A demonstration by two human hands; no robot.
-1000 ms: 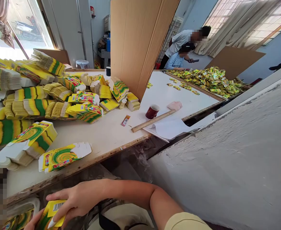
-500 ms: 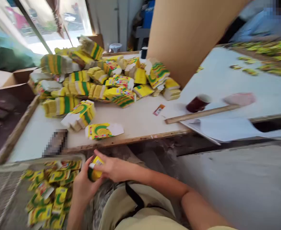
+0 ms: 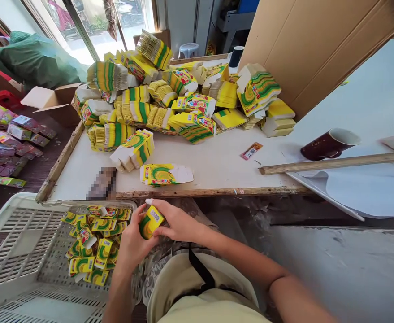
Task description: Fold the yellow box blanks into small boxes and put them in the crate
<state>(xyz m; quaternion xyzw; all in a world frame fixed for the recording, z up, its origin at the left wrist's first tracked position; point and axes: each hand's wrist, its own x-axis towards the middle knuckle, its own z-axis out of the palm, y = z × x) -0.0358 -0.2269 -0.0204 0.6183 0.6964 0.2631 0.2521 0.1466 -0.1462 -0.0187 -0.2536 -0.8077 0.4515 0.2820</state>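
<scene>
Your left hand [image 3: 132,244] and right hand [image 3: 181,223] pinch one rectangular carton [image 3: 153,220]; left, a slotted plastic crate [image 3: 28,240] contains yellow boxes [image 3: 103,254].

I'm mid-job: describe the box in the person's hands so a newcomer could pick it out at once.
Find the big white table piled with cartons, then the white crate below its front edge. Just right of that crate, a small yellow and green box sits between the left hand and right hand. Unlike the boxes lying in the crate, it is gripped in both hands.
</scene>
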